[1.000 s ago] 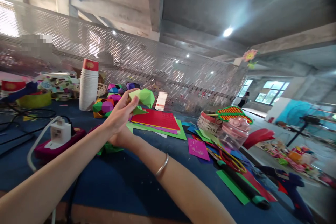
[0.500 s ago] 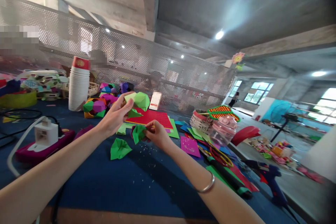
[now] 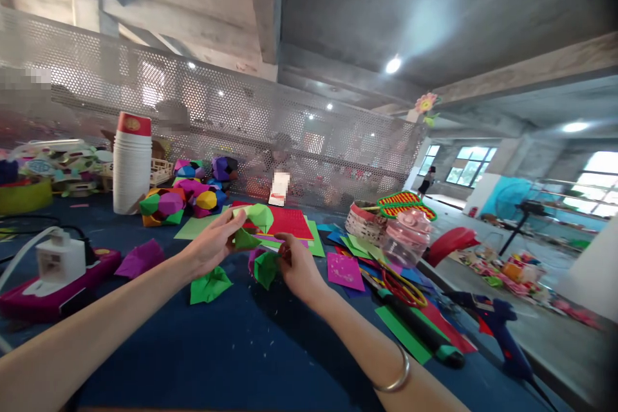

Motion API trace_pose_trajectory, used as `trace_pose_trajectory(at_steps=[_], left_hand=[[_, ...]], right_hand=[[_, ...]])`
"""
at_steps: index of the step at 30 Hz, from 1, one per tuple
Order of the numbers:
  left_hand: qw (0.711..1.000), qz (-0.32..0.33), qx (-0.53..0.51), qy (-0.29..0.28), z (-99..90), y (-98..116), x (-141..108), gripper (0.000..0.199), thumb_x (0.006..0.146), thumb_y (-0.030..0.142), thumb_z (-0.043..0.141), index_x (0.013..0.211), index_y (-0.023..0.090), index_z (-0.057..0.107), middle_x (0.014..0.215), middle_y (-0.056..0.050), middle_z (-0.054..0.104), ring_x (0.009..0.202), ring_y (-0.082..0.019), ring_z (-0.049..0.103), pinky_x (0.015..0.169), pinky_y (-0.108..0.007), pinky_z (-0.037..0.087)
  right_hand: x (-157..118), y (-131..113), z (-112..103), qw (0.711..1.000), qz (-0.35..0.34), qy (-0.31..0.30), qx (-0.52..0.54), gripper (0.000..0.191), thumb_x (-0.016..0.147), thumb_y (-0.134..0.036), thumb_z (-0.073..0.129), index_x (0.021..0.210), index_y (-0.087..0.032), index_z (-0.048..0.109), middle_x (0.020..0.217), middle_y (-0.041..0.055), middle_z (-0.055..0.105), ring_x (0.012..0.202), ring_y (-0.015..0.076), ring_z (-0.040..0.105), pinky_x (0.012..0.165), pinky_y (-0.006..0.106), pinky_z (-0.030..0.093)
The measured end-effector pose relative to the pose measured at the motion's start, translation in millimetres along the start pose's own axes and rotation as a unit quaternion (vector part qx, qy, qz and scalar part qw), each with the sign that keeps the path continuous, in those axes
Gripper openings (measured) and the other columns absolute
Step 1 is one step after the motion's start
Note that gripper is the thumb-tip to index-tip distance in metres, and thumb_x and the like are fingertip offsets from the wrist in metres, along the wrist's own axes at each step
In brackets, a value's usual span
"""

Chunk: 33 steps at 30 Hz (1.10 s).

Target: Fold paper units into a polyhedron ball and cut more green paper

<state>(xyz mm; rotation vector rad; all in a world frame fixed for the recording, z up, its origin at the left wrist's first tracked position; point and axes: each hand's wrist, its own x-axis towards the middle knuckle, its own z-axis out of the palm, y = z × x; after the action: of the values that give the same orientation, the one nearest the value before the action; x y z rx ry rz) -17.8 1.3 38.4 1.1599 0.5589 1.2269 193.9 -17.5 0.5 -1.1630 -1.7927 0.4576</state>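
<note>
My left hand (image 3: 215, 243) is closed on a folded light-green paper piece (image 3: 258, 217), pinching it between thumb and fingers. A darker green flap hangs below it. My right hand (image 3: 300, 265) is just to the right, its fingers bent around the edge of a green and purple folded paper piece (image 3: 265, 269) low over the table; the exact grip is partly hidden. A thin pale strip shows between the hands. Left of these, a crumpled green paper piece (image 3: 210, 284) lies on the blue table (image 3: 203, 354).
Behind the hands are a red sheet (image 3: 294, 222) and colourful paper balls (image 3: 164, 205). A paper cup stack (image 3: 132, 167) and power strip (image 3: 58, 283) stand left. On the right are a magenta sheet (image 3: 345, 271), a plastic jar (image 3: 408, 238), a black-handled tool (image 3: 418, 325) and a glue gun (image 3: 497, 328).
The view has shifted slightly. Both hands sit lower against the background, and my right hand has moved right with the green and purple paper. My left hand keeps hold of the light-green piece.
</note>
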Motion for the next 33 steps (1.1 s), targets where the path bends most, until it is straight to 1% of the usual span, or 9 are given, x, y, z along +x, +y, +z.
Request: trace_pose_trajectory(at_steps=[4, 7, 10, 13, 15, 19, 24, 29, 33], left_hand=[[0.999, -0.02, -0.023, 0.011, -3.5, -2.4, 2.7, 0.019, 0.092, 0.039, 0.072, 0.093, 0.021, 0.064, 0.09, -0.004, 0.073, 0.086, -0.023, 0.075, 0.074, -0.036, 0.066], [0.999, -0.038, -0.035, 0.015, -4.0, -2.1, 3.7, 0.02, 0.095, 0.04, 0.068, 0.096, 0.02, 0.066, 0.092, -0.006, 0.074, 0.08, -0.022, 0.075, 0.074, -0.039, 0.066], [0.998, -0.051, -0.033, 0.015, -3.3, -1.6, 4.3, 0.022, 0.099, 0.041, 0.062, 0.103, 0.02, 0.068, 0.099, -0.009, 0.075, 0.079, -0.022, 0.074, 0.075, -0.042, 0.067], [0.998, -0.049, -0.039, 0.028, -3.0, -0.9, 4.7, 0.023, 0.101, 0.04, 0.059, 0.105, 0.019, 0.068, 0.096, -0.008, 0.075, 0.078, -0.022, 0.074, 0.077, -0.044, 0.067], [0.997, -0.05, -0.04, 0.033, -3.2, -0.3, 4.8, 0.022, 0.102, 0.038, 0.057, 0.106, 0.019, 0.068, 0.094, -0.008, 0.075, 0.078, -0.022, 0.074, 0.077, -0.045, 0.067], [0.997, -0.056, -0.032, 0.04, -3.8, 0.1, 4.6, 0.022, 0.102, 0.036, 0.057, 0.111, 0.019, 0.069, 0.094, -0.008, 0.075, 0.079, -0.022, 0.074, 0.074, -0.042, 0.067], [0.997, -0.065, -0.035, 0.036, -4.3, -0.6, 3.7, 0.026, 0.099, 0.041, 0.062, 0.11, 0.019, 0.07, 0.103, -0.011, 0.076, 0.082, -0.023, 0.075, 0.075, -0.042, 0.067], [0.993, -0.096, -0.055, 0.036, -2.3, 3.4, 0.6, 0.019, 0.094, 0.032, 0.069, 0.106, 0.019, 0.073, 0.101, -0.011, 0.077, 0.088, -0.026, 0.076, 0.082, -0.044, 0.066], [0.987, -0.138, -0.066, 0.048, 3.3, 7.1, -2.8, 0.015, 0.095, 0.02, 0.065, 0.106, 0.014, 0.073, 0.099, -0.012, 0.078, 0.084, -0.024, 0.076, 0.08, -0.043, 0.067]], right_hand=[[1.0, -5.5, -8.7, 1.0, -0.004, 0.017, -0.011, 0.036, 0.074, 0.0, 0.061, 0.096, -0.023, 0.079, 0.078, 0.0017, 0.057, 0.078, 0.0202, 0.056, 0.079, 0.036, 0.046], [2.6, -9.7, -12.5, 0.999, 0.006, 0.039, 0.009, 0.024, 0.078, -0.01, 0.067, 0.088, -0.025, 0.082, 0.078, 0.0025, 0.057, 0.076, 0.0202, 0.056, 0.077, 0.037, 0.046], [2.8, -11.8, -14.6, 0.996, 0.042, 0.055, 0.062, 0.02, 0.083, -0.026, 0.068, 0.096, -0.025, 0.083, 0.075, 0.002, 0.061, 0.066, 0.0183, 0.056, 0.066, 0.034, 0.047], [1.5, -14.4, -14.9, 0.987, 0.095, 0.031, 0.129, 0.035, 0.085, -0.041, 0.064, 0.109, -0.021, 0.08, 0.057, -0.0017, 0.06, 0.044, 0.0153, 0.05, 0.045, 0.029, 0.04], [0.7, -17.8, -14.0, 0.977, 0.118, 0.02, 0.179, 0.039, 0.081, -0.043, 0.066, 0.109, -0.019, 0.079, 0.059, -0.0008, 0.064, 0.045, 0.0167, 0.057, 0.042, 0.028, 0.041], [1.2, -24.3, -12.2, 0.951, 0.14, 0.032, 0.274, 0.033, 0.073, -0.042, 0.072, 0.094, -0.018, 0.078, 0.079, 0.0053, 0.075, 0.073, 0.0218, 0.071, 0.059, 0.031, 0.055], [5.4, -18.7, -13.2, 0.929, 0.15, 0.086, 0.326, 0.035, 0.065, -0.047, 0.085, 0.078, -0.017, 0.071, 0.072, 0.0026, 0.069, 0.065, 0.0163, 0.064, 0.058, 0.028, 0.05], [8.4, -16.8, -16.5, 0.896, 0.136, 0.155, 0.392, 0.057, 0.058, -0.041, 0.091, 0.106, -0.027, 0.064, 0.07, -0.0074, 0.061, 0.059, 0.0123, 0.059, 0.059, 0.027, 0.052], [6.0, -27.8, -15.7, 0.864, 0.115, 0.109, 0.478, 0.059, 0.059, -0.031, 0.092, 0.114, -0.029, 0.068, 0.084, -0.0042, 0.069, 0.068, 0.0127, 0.065, 0.069, 0.03, 0.058]])
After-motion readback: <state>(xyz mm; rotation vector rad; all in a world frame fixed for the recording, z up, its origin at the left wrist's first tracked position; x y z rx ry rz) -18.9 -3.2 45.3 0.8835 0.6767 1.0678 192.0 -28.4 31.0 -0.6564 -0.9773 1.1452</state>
